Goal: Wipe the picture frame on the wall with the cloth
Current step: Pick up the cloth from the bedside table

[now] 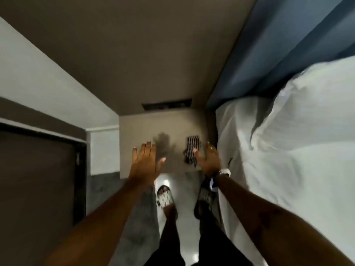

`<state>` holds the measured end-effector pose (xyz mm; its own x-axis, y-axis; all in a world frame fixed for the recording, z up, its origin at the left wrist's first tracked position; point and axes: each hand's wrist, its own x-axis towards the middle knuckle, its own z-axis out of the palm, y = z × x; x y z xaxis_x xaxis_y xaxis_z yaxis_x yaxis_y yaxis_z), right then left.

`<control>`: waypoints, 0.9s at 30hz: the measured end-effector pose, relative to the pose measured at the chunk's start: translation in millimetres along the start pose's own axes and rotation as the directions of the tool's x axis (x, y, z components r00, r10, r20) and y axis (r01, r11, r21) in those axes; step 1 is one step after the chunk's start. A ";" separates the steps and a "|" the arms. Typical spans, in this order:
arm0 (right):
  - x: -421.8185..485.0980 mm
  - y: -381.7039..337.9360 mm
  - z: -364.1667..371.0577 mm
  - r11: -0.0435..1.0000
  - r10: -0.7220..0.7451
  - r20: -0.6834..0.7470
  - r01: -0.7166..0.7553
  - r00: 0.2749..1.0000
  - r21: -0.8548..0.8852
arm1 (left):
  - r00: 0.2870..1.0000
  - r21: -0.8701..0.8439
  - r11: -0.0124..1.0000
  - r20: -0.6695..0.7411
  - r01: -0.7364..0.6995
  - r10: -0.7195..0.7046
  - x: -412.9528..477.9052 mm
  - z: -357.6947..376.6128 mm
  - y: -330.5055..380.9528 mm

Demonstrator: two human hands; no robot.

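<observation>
A black-and-white striped cloth (pixel 192 148) lies crumpled on the right part of a beige bedside table (pixel 134 131). My right hand (pixel 208 160) hovers at the cloth's right edge, fingers apart, its thumb over the cloth; no grip shows. My left hand (pixel 146 162) is spread flat, palm down, above the table's front left and holds nothing. On the brown wall panel just above the table sits a dark flat rectangle (pixel 167 105), seen edge-on; whether it is the picture frame I cannot tell.
A bed with white bedding (pixel 297 150) and a blue headboard (pixel 269 54) runs along the right. A dark door (pixel 38 189) stands at the left. My feet in patterned slippers (pixel 165 196) stand on the pale floor below the table.
</observation>
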<state>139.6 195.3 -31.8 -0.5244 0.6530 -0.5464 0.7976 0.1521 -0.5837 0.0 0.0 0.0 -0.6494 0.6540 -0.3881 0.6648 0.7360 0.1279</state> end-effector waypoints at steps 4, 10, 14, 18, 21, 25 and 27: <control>66.4 37.2 38.6 0.933 0.343 0.066 -0.348 0.937 0.090 | 0.999 -0.016 0.999 0.009 -0.033 0.033 42.8 63.0 0.5; 148.7 78.0 96.4 0.882 0.438 0.143 -0.455 0.888 0.122 | 0.998 -0.056 0.997 -0.003 -0.061 0.061 100.5 135.8 6.9; 182.0 95.7 124.9 0.829 0.530 0.092 -0.537 0.843 0.155 | 0.998 -0.061 0.997 0.001 -0.055 0.055 113.8 173.4 2.7; 197.0 107.3 146.6 0.742 0.624 0.059 -0.614 0.779 0.269 | 1.000 -0.098 0.995 0.011 -0.020 0.021 116.0 193.0 -3.5; 211.2 111.5 153.8 0.597 0.654 0.233 -0.681 0.719 0.424 | 0.999 -0.117 0.993 0.025 0.025 -0.022 116.9 197.5 -7.6; 211.7 98.1 138.2 0.601 0.594 0.353 -0.691 0.723 0.402 | 0.997 -0.087 0.994 0.029 0.069 -0.067 123.7 186.2 -8.7; 206.7 86.5 122.1 0.634 0.560 0.367 -0.669 0.743 0.388 | 0.997 -0.094 0.993 0.018 0.071 -0.070 125.3 171.7 -5.2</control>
<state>63.8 252.9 -268.5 -0.0528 0.2975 -0.9533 0.7410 -0.6282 -0.2371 -21.4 48.1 -206.0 -0.6876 0.5976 -0.4124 0.5792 0.7940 0.1848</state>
